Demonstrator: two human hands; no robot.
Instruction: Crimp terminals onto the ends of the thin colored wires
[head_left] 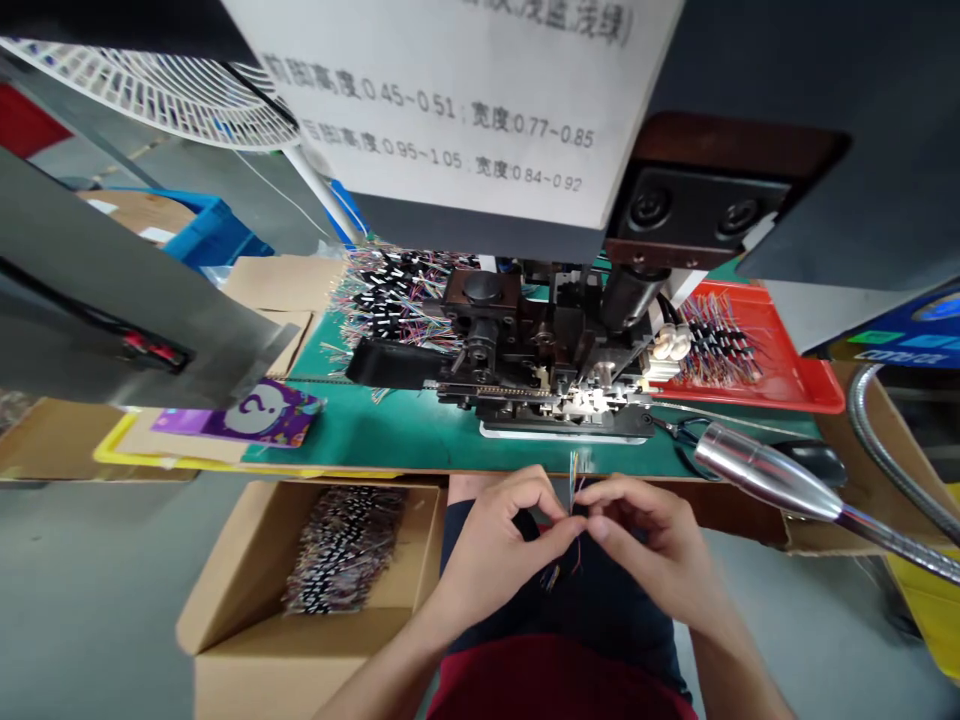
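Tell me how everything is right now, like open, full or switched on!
Left hand: pinching thin wires.
Right hand: pinching the same wires.
Lower-left cardboard box: open, wire bundles inside.
Red tray: holding more wire bundles.
Machine: front brightly lit; running or not, unclear.
Fan: spinning or not, unclear.
Lamp: aimed toward machine; lit or not, unclear.

Bright overall; glare on machine near lamp; sheet blurred toward top; edges stretched.

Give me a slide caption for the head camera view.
Left hand and right hand hold thin colored wires in front of a black bench machine.
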